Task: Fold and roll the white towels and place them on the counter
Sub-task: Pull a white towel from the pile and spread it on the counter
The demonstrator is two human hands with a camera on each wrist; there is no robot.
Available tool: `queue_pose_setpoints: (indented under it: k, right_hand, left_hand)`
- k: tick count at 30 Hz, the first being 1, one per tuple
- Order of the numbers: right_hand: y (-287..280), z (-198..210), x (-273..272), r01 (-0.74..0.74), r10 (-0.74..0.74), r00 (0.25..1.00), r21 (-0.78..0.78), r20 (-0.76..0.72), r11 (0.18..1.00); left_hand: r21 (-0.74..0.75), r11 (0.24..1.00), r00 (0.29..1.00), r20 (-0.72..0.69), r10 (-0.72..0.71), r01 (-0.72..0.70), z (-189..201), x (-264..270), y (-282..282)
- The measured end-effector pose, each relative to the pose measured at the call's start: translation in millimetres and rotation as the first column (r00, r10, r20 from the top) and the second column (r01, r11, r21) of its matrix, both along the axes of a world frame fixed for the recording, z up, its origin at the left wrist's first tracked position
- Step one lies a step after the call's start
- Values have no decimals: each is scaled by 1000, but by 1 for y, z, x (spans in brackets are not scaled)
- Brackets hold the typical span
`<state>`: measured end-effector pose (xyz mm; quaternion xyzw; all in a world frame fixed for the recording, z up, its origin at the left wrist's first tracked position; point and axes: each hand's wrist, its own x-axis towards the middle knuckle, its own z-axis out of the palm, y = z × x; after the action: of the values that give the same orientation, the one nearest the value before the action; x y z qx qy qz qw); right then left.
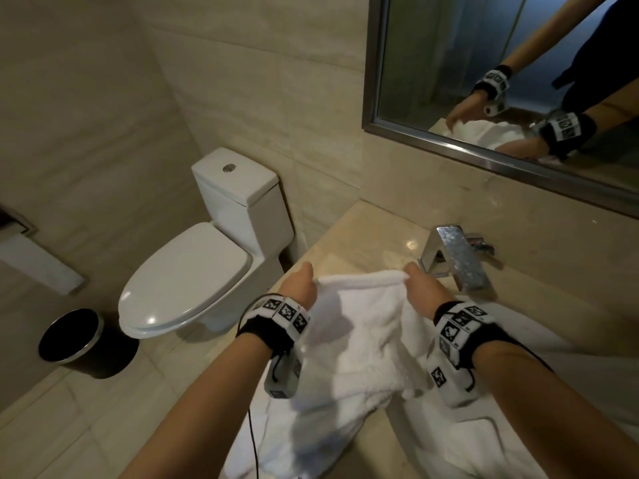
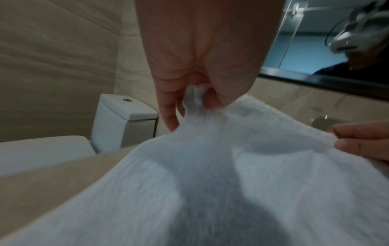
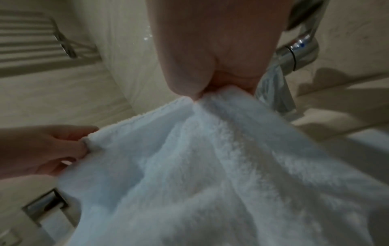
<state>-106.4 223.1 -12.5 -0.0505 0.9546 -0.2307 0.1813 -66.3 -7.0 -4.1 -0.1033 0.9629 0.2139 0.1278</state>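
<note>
A white towel (image 1: 359,340) hangs from both my hands above the beige counter (image 1: 383,233), its lower part trailing down over the counter's front edge. My left hand (image 1: 301,283) pinches the towel's top left corner, and the left wrist view shows thumb and fingers closed on that corner of the towel (image 2: 210,166). My right hand (image 1: 420,283) pinches the top right corner, just in front of the faucet. From the right wrist, the towel (image 3: 210,166) fans out below the pinch. The top edge is stretched between the two hands.
A chrome faucet (image 1: 456,257) stands on the counter just behind my right hand, with the white sink (image 1: 539,344) under the towel's right side. A mirror (image 1: 501,74) hangs above. To the left are a toilet (image 1: 193,274) and a black bin (image 1: 74,335).
</note>
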Motion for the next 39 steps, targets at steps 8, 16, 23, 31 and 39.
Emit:
queue_pose_setpoints:
  k: [8, 16, 23, 31, 39]
  right_hand:
    - [5, 75, -3, -153, 159, 987, -236, 8, 960]
    - [8, 111, 3, -338, 324, 941, 362, 99, 869]
    - [10, 111, -29, -152, 172, 980, 175, -103, 973]
    - [-10, 116, -120, 110, -119, 917, -46, -380, 993]
    - [-27, 70, -111, -110, 141, 961, 136, -237, 985]
  left_hand:
    - [-18, 998, 967, -250, 50, -56, 97, 9, -41]
    - [-182, 970, 940, -329, 92, -159, 149, 36, -90]
    - [-129, 984, 982, -162, 98, -119, 139, 24, -127]
    - [371, 813, 844, -124, 521, -448, 130, -55, -122]
    - [457, 720, 819, 37, 572, -523, 67, -63, -120]
